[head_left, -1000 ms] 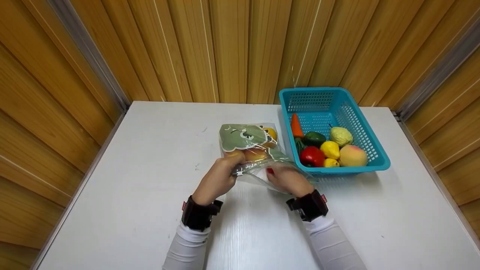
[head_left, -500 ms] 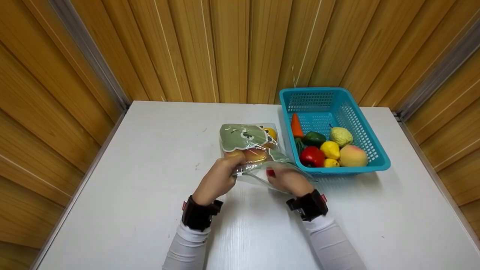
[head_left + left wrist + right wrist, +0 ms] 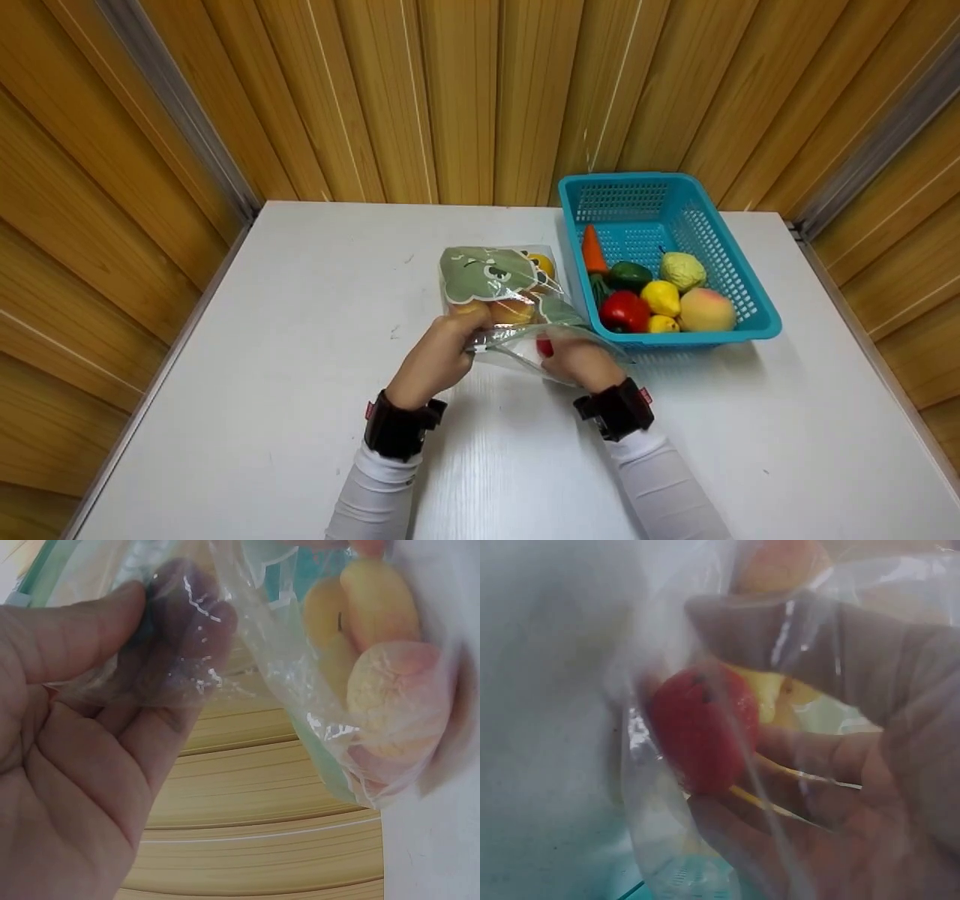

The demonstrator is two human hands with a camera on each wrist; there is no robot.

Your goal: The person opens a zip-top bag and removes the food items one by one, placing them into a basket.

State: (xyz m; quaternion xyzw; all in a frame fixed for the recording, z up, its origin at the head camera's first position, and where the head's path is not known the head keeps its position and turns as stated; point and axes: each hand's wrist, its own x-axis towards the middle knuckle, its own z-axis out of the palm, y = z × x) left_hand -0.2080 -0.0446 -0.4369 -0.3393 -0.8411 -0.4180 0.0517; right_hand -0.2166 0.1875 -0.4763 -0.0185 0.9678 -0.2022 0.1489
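A clear zip bag (image 3: 480, 274) with a green cartoon print lies on the table in the head view, its mouth towards me. My left hand (image 3: 442, 352) pinches the left side of its mouth; in the left wrist view the thumb lies over the film. My right hand (image 3: 585, 360) reaches inside. In the right wrist view a small red fruit (image 3: 705, 731) lies by its fingers, and the thumb (image 3: 742, 630) stands apart above it. Several yellow and peach-coloured fruits (image 3: 379, 604) show through the film deeper in the bag.
A blue basket (image 3: 766, 330) stands right of the bag, close to its edge. It holds a carrot (image 3: 592, 251), a red tomato-like piece (image 3: 625, 312), a peach (image 3: 706, 310) and several other produce pieces. Wooden panels (image 3: 457, 97) rise behind the white table (image 3: 315, 300).
My right hand has drawn back slightly to the right inside the bag, and more of the red fruit shows by its fingers. My left hand keeps its hold on the bag.
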